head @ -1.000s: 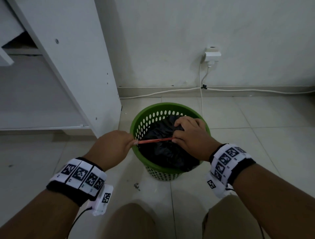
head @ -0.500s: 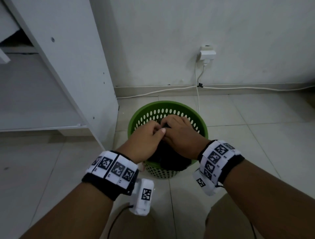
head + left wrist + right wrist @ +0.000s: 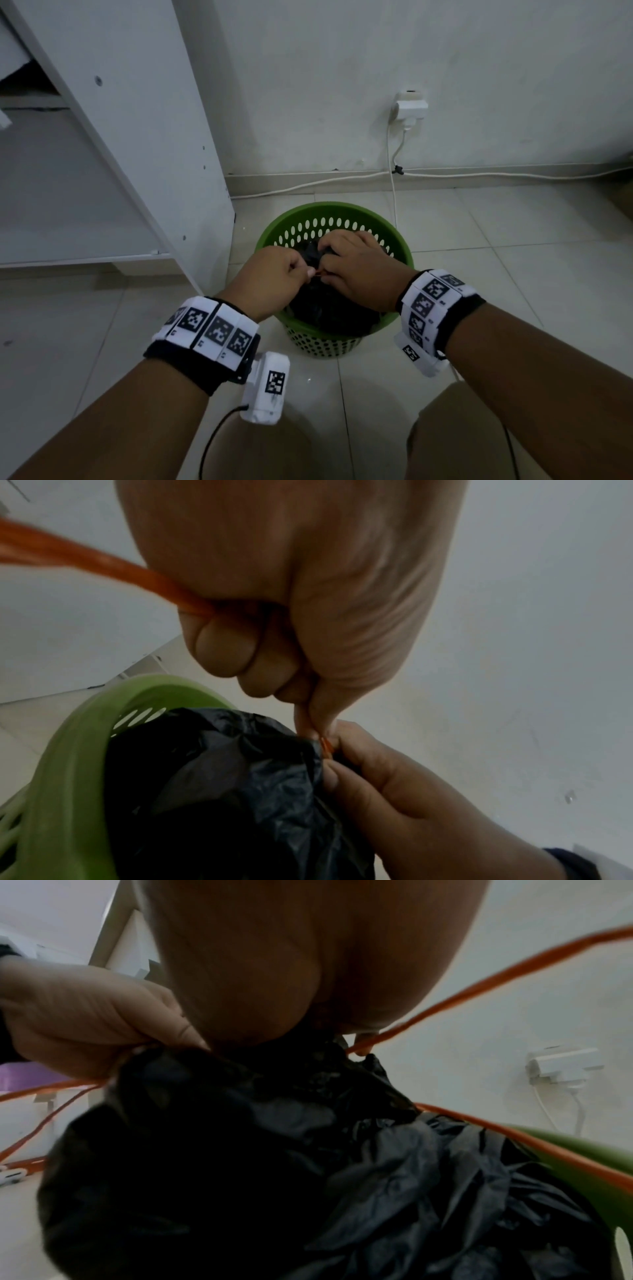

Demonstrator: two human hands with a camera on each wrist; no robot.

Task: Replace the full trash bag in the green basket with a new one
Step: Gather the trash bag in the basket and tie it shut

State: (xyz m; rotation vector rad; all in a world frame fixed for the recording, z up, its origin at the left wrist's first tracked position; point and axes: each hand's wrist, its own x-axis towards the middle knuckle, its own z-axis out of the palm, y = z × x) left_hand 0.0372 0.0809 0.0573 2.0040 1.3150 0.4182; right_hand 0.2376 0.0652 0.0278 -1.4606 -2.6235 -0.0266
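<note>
A green perforated basket [image 3: 342, 214] stands on the tiled floor and holds a full black trash bag [image 3: 329, 308]. Both hands meet over the bag's gathered neck. My left hand [image 3: 274, 274] pinches the orange drawstring [image 3: 103, 564] between curled fingers; the string also runs through its fist and trails off to the left. My right hand [image 3: 356, 263] grips the bunched top of the black trash bag [image 3: 308, 1123], fingers curled round it. More loops of the orange drawstring [image 3: 479, 988] cross the right wrist view. The green basket [image 3: 78, 739] rim shows at lower left in the left wrist view.
A white cabinet side panel [image 3: 137, 137] stands just left of the basket. On the wall behind is a white socket with a plug [image 3: 411, 106], and white cables [image 3: 479, 173] run along the skirting. My knees [image 3: 462, 438] are at the bottom edge.
A second ago my left hand held the orange string stretched out to the left of the basket. It has come in to meet the right hand over the bag's neck.
</note>
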